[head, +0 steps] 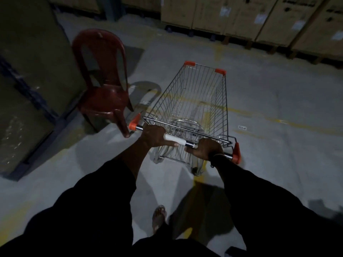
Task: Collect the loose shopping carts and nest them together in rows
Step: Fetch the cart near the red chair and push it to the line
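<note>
A wire shopping cart with orange corner caps stands on the grey floor right in front of me, its basket empty. Its handle bar runs across the near end, with a white sleeve in the middle and orange end caps. My left hand grips the bar left of the white sleeve, thumb lying along it. My right hand grips the bar near its right end. No other cart is in view.
A dark red plastic chair stands close to the cart's left side, beside a large dark cabinet. Cardboard boxes on pallets line the far wall. Faded yellow lines cross the concrete floor to the right.
</note>
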